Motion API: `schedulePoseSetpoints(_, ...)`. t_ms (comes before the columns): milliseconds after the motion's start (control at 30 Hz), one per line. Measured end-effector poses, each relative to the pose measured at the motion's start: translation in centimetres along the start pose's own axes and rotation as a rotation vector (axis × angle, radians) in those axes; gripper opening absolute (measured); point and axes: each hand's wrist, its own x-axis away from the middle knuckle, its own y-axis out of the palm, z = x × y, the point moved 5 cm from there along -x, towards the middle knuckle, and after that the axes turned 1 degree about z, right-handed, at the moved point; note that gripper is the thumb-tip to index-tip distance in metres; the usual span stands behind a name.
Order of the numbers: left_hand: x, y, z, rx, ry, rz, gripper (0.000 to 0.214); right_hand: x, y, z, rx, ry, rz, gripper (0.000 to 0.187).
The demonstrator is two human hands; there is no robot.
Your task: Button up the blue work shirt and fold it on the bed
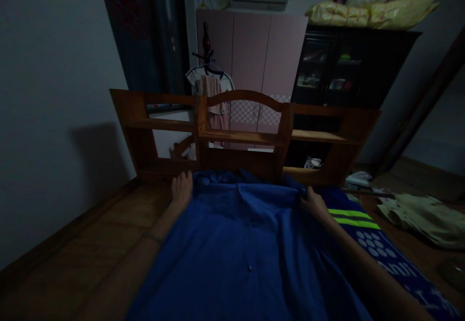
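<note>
A blue button-front shirt is spread out before me, its buttons running down the middle. My left hand is closed on the shirt's upper left edge, near the shoulder. On the opposite side, my right hand pinches the upper right edge. The cloth is drawn fairly taut between both hands, with loose folds along the top. Its lower end runs out of the picture at the bottom. Partly behind my right forearm lies a dark blue cloth with bright yellow-green stripes and white lettering.
A wooden headboard with shelves stands just beyond the shirt. Bare wooden boards extend at the left, beside a white wall. Pale folded cloth lies at the right. Farther back are a pink wardrobe and a black cabinet.
</note>
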Motion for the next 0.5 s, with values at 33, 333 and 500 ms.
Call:
schedulePoseSetpoints(33,0.3,-0.3,0.4,-0.005,-0.016,0.015,0.044,0.4,0.4,-0.1,-0.003,-0.009,0.001,0.033)
schedulePoseSetpoints(333,7.0,-3.4,11.4,0.429,0.32,-0.218,0.035,7.2,-5.1,-9.0,0.05,-0.26,0.258,0.065)
schedulePoseSetpoints(500,10.5,1.4,14.9,0.957,0.292,-0.419,0.042,10.5,-6.8,-15.5,-0.077,-0.525,0.124,0.033)
